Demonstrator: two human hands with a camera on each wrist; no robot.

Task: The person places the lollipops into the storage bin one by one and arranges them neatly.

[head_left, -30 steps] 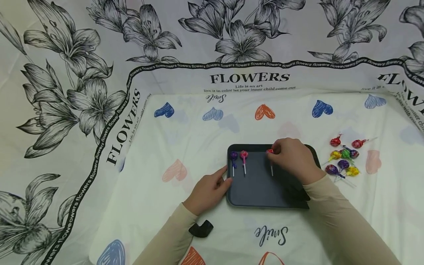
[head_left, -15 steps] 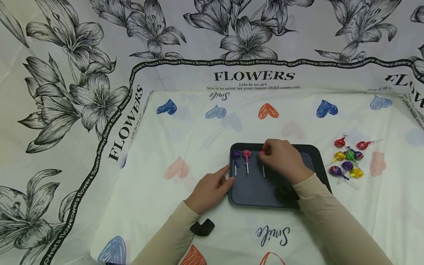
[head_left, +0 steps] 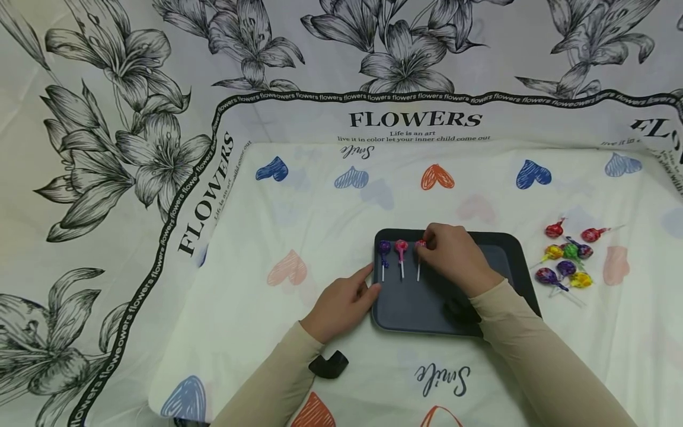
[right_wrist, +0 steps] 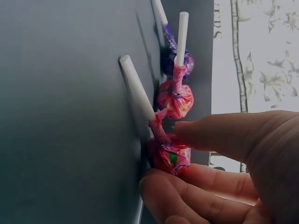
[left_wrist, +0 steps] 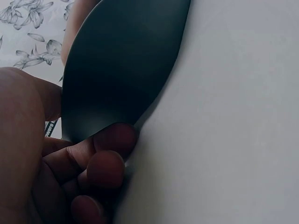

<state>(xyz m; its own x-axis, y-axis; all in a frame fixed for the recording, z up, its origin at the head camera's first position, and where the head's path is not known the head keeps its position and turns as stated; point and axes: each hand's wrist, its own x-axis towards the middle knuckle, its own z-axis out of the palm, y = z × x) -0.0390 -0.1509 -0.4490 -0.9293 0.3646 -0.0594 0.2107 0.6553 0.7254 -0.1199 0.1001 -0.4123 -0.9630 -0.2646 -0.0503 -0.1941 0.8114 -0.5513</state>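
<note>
A dark grey tray (head_left: 411,317) lies on the cloth. My left hand (head_left: 341,305) grips its left edge, and in the left wrist view the fingers (left_wrist: 106,169) curl at the tray's side. Between thumb and fingers, my right hand (head_left: 456,258) pinches a red-pink wrapped lollipop (right_wrist: 169,156) at its head, its white stick lying towards the tray's middle. Left of it in the tray are a pink lollipop (head_left: 401,246) and a purple lollipop (head_left: 384,248), side by side with heads at the far rim. The right hand partly hides the held lollipop in the head view.
Right of the tray lies a loose group of several lollipops in red, yellow, green and purple wrappers, among them a yellow lollipop (head_left: 581,280) and a red lollipop (head_left: 591,235). A black object (head_left: 328,365) sits by the left wrist. A heart-printed white cloth (head_left: 240,332) covers the table.
My right hand has slid the red-pink lollipop leftwards along the tray, closer to the pink one. The left hand keeps its place at the tray edge. The head view has shifted slightly.
</note>
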